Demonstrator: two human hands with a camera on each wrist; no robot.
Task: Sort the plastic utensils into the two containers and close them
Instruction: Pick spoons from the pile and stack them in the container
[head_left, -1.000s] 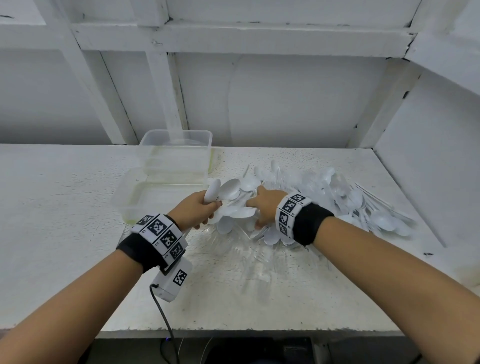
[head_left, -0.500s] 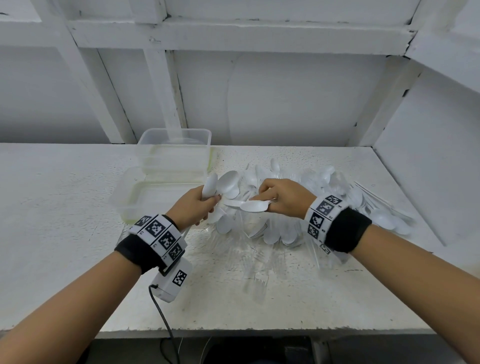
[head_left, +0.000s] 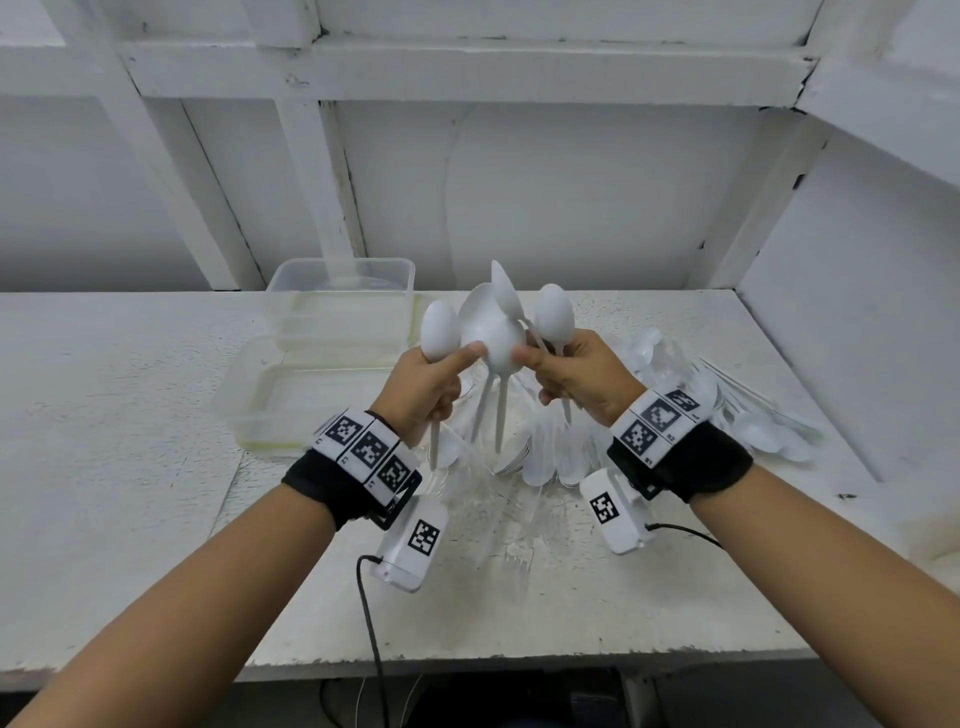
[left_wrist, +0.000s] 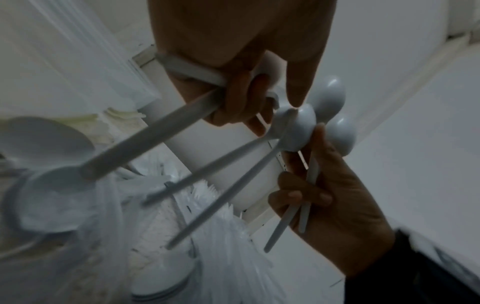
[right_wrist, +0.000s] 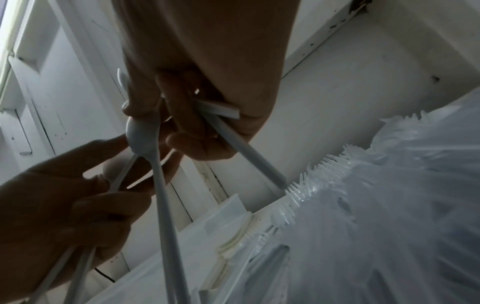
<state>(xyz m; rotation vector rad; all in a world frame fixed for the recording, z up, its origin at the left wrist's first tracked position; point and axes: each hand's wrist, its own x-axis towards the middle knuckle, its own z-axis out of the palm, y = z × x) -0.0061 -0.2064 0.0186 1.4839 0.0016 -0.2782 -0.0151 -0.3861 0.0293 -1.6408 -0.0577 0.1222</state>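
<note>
Both hands are raised above the pile, each holding white plastic spoons upright by the handles. My left hand (head_left: 441, 379) grips one spoon (head_left: 440, 330), and its thumb presses on the middle spoons (head_left: 493, 338). My right hand (head_left: 550, 374) grips another spoon (head_left: 555, 317), its thumb on the same middle bowls. The left wrist view shows the left hand (left_wrist: 241, 98) curled round handles, the spoon bowls (left_wrist: 296, 127) and the right hand (left_wrist: 319, 185). Two clear containers, the far one (head_left: 340, 306) and the near one (head_left: 291, 400), stand open to the left.
More white spoons (head_left: 753, 426) lie heaped at the right of the white table (head_left: 130, 467). Clear plastic forks (head_left: 519, 519) are spread under the hands and also show as clear forks (right_wrist: 363, 205). A wall closes the right side, a white frame the back.
Both hands have lifted off the pile with spoons in them. The spoons now stand upright with their bowls brought together between the hands.
</note>
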